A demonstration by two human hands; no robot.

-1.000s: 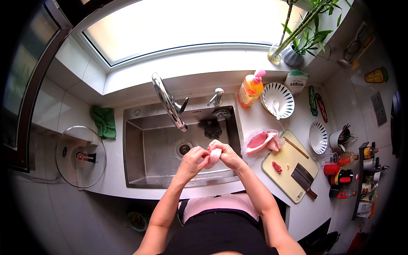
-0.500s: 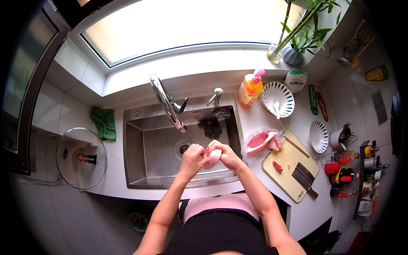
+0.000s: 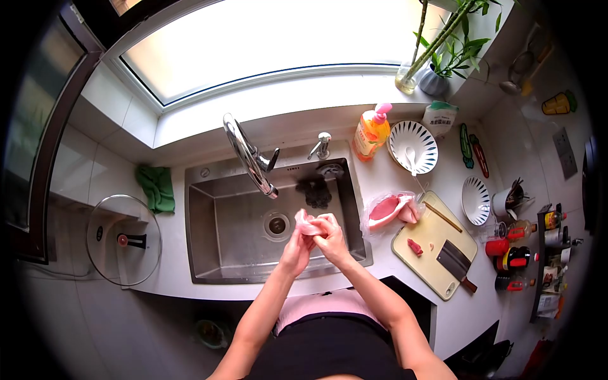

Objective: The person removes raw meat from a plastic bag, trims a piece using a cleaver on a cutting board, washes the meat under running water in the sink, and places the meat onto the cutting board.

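Observation:
Over the front part of the sink [image 3: 247, 237], my two hands meet around a soft, pale pink piece [image 3: 307, 223] that looks like raw meat. My left hand [image 3: 295, 253] cups it from below and the left, palm turned up. From the right, my right hand [image 3: 332, 239] presses its bent fingers on the same piece. Part of the piece is hidden by the fingers. Behind the hands, the chrome faucet [image 3: 244, 155] arches over the basin, and no water shows running from it. A dark clump [image 3: 315, 192] lies in the basin's back right.
Right of the sink, a plastic bag holds something pink [image 3: 387, 212]. A cutting board [image 3: 421, 247] carries a cleaver [image 3: 453, 261], a chopstick [image 3: 443, 216] and a small red meat piece [image 3: 415, 247]. Nearby are bowls [image 3: 475, 202] and a soap bottle [image 3: 371, 134]. Left stands a glass lid [image 3: 104, 253].
Both hands have shifted slightly left and turned. The left hand has gone from fingers curled downward to palm up under the pink piece, and the right now rests on top.

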